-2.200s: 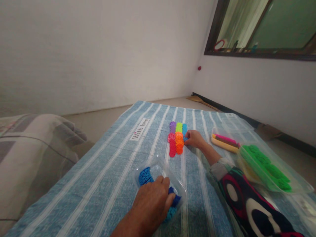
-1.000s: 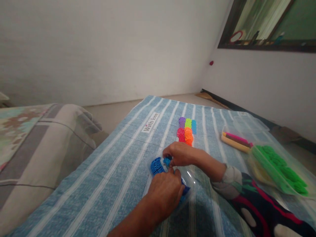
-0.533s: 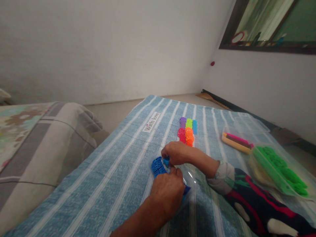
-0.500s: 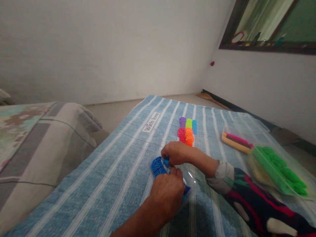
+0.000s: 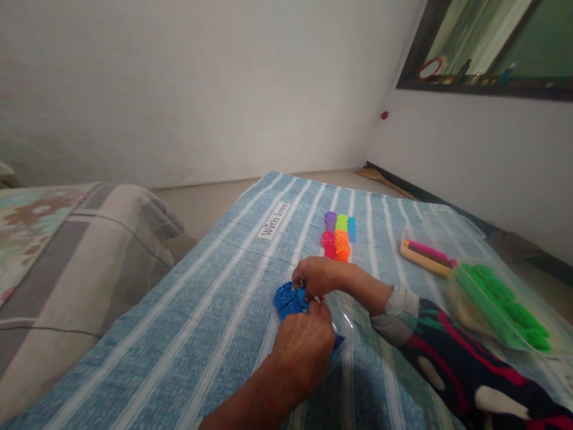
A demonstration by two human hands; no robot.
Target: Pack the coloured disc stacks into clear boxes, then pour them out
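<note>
The left hand (image 5: 304, 343) and the right hand (image 5: 320, 278) are meeting over one small clear tray (image 5: 344, 322). The tray is sitting near the middle of one striped cloth (image 5: 215, 298). Many dark blue pieces (image 5: 285, 301) are lying on its left side, too tiny to count. One lighter blue piece (image 5: 301, 296) is sitting beside them. Farther away, five bright stacks (image 5: 342, 246) are making two rows: purple, lime and light blue are far, red and orange are near. On the right, one clear tub (image 5: 553, 316) is holding green pieces (image 5: 505, 298), and three long strips (image 5: 427, 258) are lying just past it.

The left hand is coming from the near side, its back facing up and its fingers bending down into the tray. The right hand is reaching from the right, its fingertips pointing down at the lighter blue piece.

The left fingertips are hiding, so I cannot tell whether they are gripping. I cannot tell whether the right ones are pinching or just touching. The clear tub is looking blurry.
</note>
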